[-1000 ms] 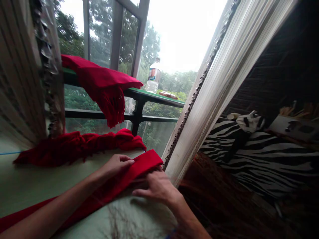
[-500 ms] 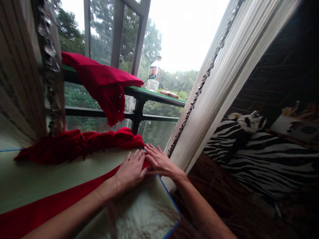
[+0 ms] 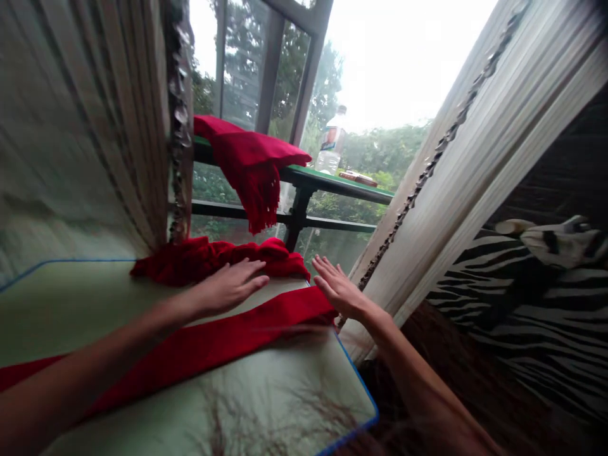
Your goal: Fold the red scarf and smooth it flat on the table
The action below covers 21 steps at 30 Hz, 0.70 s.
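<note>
Red cloth [image 3: 266, 323] nr; hands [image 3: 230, 288] [image 3: 341, 292] outspread

red for you on that long strip of cloth [image 3: 275, 313], pale green tabletop [image 3: 304, 386] trimmed blue, black-and-white zebra stripes across the cover [image 3: 527, 354]!

Grey-framed glass window [image 3: 270, 69]: daylight source beyond the fingers [image 3: 327, 269], sky [image 3: 394, 57] blown out white
Clear plastic bottle [image 3: 331, 142]: hazed by glare, above the fingers
Black-and-white zebra-striped cloth [image 3: 536, 323]: deep gloom, right of the fingers
Thin brown strands [image 3: 237, 411]: blurred, below the fingers
Edges: stretched, soft
</note>
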### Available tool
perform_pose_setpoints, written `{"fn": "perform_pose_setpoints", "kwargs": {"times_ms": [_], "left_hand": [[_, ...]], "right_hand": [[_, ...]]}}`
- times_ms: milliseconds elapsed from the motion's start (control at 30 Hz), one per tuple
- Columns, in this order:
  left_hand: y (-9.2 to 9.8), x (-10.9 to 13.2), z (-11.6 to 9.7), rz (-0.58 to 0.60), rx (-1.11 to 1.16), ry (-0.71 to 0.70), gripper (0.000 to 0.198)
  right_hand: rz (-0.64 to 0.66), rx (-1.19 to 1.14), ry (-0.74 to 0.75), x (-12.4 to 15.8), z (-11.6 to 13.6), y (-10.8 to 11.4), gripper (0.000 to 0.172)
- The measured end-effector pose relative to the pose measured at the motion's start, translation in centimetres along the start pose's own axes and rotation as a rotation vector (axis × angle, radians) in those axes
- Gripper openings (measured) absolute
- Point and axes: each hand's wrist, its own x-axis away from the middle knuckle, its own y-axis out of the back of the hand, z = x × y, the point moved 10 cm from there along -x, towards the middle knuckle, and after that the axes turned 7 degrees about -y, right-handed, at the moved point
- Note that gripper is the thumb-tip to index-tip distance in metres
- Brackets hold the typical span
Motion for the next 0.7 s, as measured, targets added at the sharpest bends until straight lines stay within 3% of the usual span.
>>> {"fn": "perform_pose_setpoints", "kwargs": {"times_ms": [133, 267, 333, 400, 500, 600, 700], "left_hand": [[7.8, 9.9, 5.4, -0.049, 0.035, 0.119, 0.07], [14.2, 22.0, 10.4, -0.164, -0.018, 0.39, 0.062], [16.1, 27.5, 11.7, -0.258, -0.075, 0.494, 0.061], [15.9, 31.8, 12.0, -0.317, -0.109, 0.538, 0.053], [11.9, 35.4, 11.1, -0.297, -0.103, 0.514, 0.035], [7.5, 36.6, 8.9, -0.256, -0.156, 0.358, 0.021], [5.3, 36.8, 7.6, -0.236, -0.254, 0.227, 0.028]], "right_hand": [[-0.008, -0.081, 0.19, 0.4, 6.4, -0.3, 0.057], [0.027, -0.181, 0.372, 0.7, 12.0, -3.7, 0.048], [0.062, -0.228, 0.415, 0.2, 14.1, -5.8, 0.047], [0.105, -0.272, 0.417, -0.4, 16.0, -8.0, 0.046], [0.164, -0.335, 0.423, -0.8, 18.9, -10.8, 0.041], [0.213, -0.372, 0.491, -0.3, 22.0, -12.9, 0.033], [0.254, -0.394, 0.548, 0.7, 24.2, -13.9, 0.03]]}}
